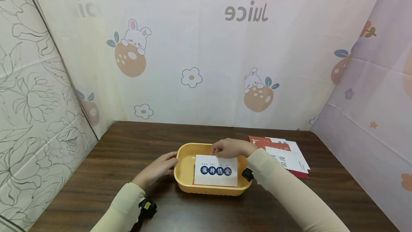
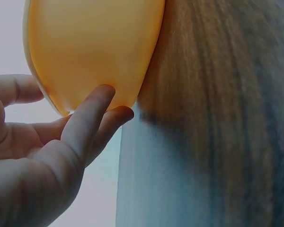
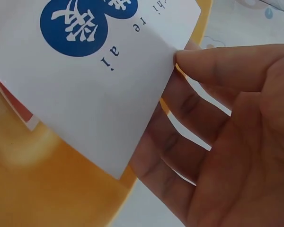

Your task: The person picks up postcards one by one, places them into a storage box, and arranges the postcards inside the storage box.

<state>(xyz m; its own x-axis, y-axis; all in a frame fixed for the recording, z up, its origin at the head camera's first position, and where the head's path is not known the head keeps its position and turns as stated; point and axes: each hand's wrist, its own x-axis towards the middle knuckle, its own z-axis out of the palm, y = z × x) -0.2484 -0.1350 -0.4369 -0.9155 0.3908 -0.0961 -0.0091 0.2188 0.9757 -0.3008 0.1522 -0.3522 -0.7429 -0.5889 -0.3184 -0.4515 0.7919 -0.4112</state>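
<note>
A shallow yellow plastic basin sits on the table. At its left end my left hand holds the rim, with fingers against the outer wall and another digit passing behind the rim. My right hand reaches over the far side of the basin. In the right wrist view, its thumb and fingers pinch the edge of a white card printed with blue circles and characters. The card lies tilted within the basin, and a red-brown edge of another card shows beneath it.
Several red and white cards lie overlapped to the right, partly hidden by my right forearm. The dark wooden table meets a patterned curtain at the back, with more curtain at both sides.
</note>
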